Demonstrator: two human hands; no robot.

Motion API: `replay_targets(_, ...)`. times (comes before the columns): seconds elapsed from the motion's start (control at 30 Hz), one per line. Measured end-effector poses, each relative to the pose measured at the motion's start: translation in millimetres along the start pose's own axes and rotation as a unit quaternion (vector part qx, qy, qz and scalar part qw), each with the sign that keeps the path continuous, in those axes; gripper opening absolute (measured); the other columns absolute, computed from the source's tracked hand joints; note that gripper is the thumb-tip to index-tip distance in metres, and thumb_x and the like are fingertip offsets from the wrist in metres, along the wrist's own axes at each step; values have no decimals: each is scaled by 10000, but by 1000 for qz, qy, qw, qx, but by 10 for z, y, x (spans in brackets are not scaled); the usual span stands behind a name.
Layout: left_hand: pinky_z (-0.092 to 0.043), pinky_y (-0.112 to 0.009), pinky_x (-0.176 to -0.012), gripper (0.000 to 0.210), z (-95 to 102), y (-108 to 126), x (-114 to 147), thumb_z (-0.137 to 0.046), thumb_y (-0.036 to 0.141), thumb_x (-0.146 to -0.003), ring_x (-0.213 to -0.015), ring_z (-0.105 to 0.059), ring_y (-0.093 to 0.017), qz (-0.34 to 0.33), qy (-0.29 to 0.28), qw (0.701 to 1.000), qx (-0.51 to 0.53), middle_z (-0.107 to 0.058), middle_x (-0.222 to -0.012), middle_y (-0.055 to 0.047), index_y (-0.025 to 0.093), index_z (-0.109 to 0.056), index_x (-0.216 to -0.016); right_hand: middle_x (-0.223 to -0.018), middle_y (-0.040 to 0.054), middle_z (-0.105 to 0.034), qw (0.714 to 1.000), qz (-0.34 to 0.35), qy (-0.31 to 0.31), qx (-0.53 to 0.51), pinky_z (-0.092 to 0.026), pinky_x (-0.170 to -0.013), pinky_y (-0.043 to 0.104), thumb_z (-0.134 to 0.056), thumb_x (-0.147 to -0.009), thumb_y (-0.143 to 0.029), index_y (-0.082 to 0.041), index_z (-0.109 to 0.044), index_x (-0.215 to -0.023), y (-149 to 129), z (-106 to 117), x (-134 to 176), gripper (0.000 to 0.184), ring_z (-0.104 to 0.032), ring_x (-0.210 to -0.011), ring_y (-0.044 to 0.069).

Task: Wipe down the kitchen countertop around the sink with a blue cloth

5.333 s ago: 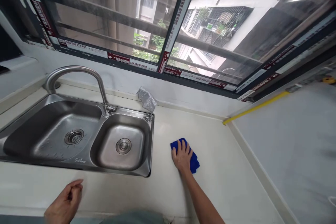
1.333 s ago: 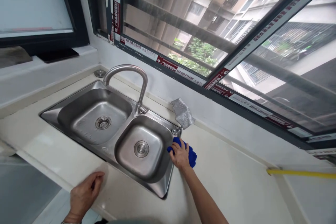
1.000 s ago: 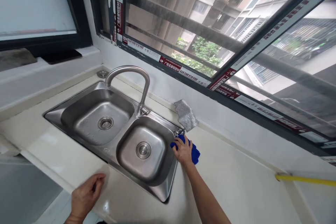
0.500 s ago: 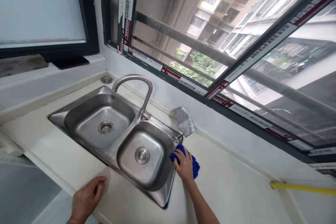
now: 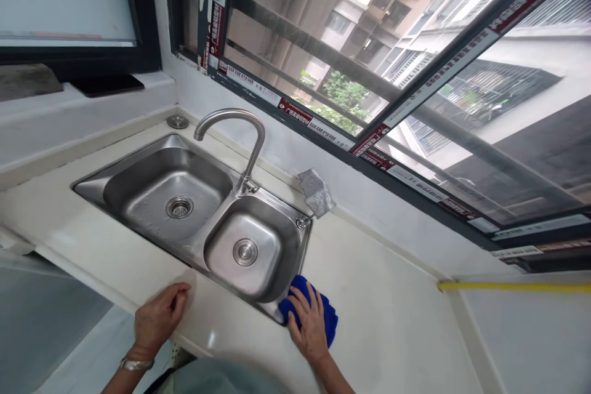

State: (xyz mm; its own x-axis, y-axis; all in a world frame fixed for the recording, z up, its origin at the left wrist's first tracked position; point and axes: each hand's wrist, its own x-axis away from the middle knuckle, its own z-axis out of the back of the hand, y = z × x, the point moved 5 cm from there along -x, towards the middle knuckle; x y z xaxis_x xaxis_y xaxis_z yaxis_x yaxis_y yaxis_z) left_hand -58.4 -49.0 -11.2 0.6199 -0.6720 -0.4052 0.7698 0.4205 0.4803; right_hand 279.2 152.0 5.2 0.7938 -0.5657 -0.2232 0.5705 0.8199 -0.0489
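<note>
My right hand (image 5: 310,322) presses a blue cloth (image 5: 330,315) down over the front right corner of the steel double sink (image 5: 196,252). Its fingers spread over the cloth, which sticks out past them on the right. My left hand (image 5: 160,315) rests curled on the pale countertop (image 5: 115,268) by its front edge, fingers closed, with nothing visible in it. A curved faucet (image 5: 258,135) stands behind the divider between the two basins. Some water drops show in the left basin, and each basin has a round drain.
A silvery wrapped piece (image 5: 316,192) stands at the sink's back right corner. A round metal cap (image 5: 177,122) sits in the counter's back left corner. A dark flat phone-like object (image 5: 107,85) lies on the ledge. A yellow pipe (image 5: 512,287) runs along the right wall.
My right hand has slid the blue cloth along the sink's right rim, from the back part to the front corner. My left hand stays curled. The view has tilted somewhat.
</note>
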Motion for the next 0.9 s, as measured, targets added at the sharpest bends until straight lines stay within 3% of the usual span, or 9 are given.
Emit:
replay_targets(0.13,-428,-223,-551,292,2,-2,-7,-474,330,-915,-619,-671,-131,24,-10,1000,5,-779,-819,25,266,-758,-928,-1341,0,-597,1000,-5,-3,-19,-332,-1131,657,-470,-896,-200,-302,-631,-1209,-214,51,207,366,-246,-1470,342)
replay_targets(0.3,-411,-233,-536,280,36,30,-4,-483,316,-917,-577,-651,-126,14,-1,1000,8,-774,-788,28,250,-754,-918,-1422,22,-538,999,-17,17,-27,-383,-1101,648,-456,-913,-205,-287,-510,-1372,-302,82,493,470,-268,-1461,349)
replay_targets(0.5,-404,-234,-533,284,34,26,4,-487,326,-925,-553,-638,-123,5,4,1000,-9,-776,-789,30,242,-758,-919,-1511,17,-445,999,46,1,0,-446,-1046,622,-487,-869,-203,-284,-351,-1507,-299,131,769,657,-263,-1460,368)
replay_targets(0.7,-380,-225,-498,270,-5,-13,8,-505,326,-923,-525,-616,-109,12,-1,1000,-18,-760,-741,35,244,-762,-914,-1556,-11,-380,998,28,-47,-4,-359,-1121,631,-487,-839,-197,-318,-331,-1522,-205,118,591,712,-207,-1477,373)
replay_targets(0.9,-400,-224,-510,280,-4,-25,-2,-498,332,-929,-519,-614,-106,9,-11,1000,-27,-769,-776,33,253,-766,-915,-1558,-5,-377,999,-14,-37,-2,-303,-1161,598,-455,-889,-222,-307,-356,-1511,56,64,237,636,-186,-1486,344)
